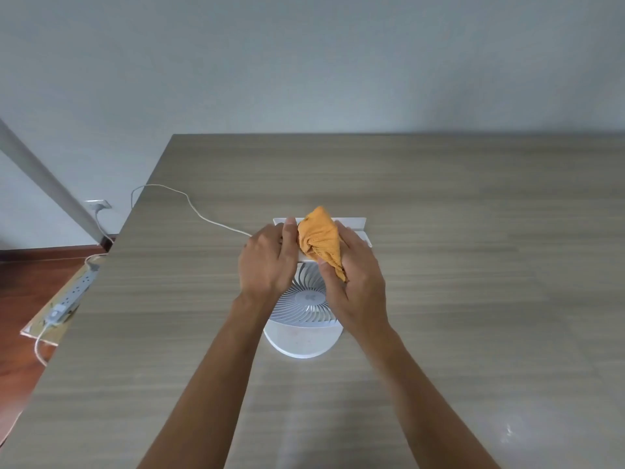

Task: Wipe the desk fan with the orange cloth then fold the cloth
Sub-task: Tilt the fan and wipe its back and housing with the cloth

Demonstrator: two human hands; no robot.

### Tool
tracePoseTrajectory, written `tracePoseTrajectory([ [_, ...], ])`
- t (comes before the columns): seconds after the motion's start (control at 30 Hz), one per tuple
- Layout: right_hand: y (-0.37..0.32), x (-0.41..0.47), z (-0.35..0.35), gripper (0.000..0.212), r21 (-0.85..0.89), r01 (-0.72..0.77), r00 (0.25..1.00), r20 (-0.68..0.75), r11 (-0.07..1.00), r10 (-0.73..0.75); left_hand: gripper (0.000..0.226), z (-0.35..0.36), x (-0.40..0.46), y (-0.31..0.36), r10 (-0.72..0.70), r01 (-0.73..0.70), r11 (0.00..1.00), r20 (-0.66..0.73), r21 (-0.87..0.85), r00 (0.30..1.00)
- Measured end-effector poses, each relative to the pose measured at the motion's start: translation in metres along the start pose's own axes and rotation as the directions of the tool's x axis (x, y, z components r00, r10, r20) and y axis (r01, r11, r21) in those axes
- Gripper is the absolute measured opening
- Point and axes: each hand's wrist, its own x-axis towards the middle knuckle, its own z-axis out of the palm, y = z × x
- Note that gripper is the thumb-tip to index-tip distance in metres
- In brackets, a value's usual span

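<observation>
A white desk fan [306,306] stands on the wooden desk [456,231], its round grille facing me above a round base. My left hand [267,262] grips the left part of the fan's top edge, thumb on top. My right hand [355,282] holds the bunched orange cloth [319,243] and presses it onto the top of the fan. The cloth hides the middle of that top edge, and both hands cover the upper part of the grille.
The fan's white cable [189,204] runs left across the desk and over its left edge. A power strip [72,292] lies on a board on the red-brown floor at the left. A grey wall stands behind the desk.
</observation>
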Motion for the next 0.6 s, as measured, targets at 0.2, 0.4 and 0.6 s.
tracePoseTrajectory([
  [0.2, 0.022, -0.020, 0.000, 0.031, 0.228, -0.038, 0.982, -0.174, 0.973, 0.079, 0.055, 0.002, 0.002, -0.004, -0.033, 0.031, 0.999, -0.050, -0.038, 0.998],
  [0.4, 0.033, -0.040, 0.013, 0.034, 0.357, -0.242, 0.903, -0.258, 0.902, 0.344, 0.055, 0.003, 0.003, -0.005, -0.049, 0.047, 0.998, -0.067, -0.031, 0.997],
  [0.6, 0.030, -0.049, 0.019, 0.034, 0.476, -0.306, 0.835, -0.283, 0.825, 0.473, 0.055, 0.006, 0.005, -0.006, -0.063, 0.062, 0.998, -0.086, -0.022, 0.994],
])
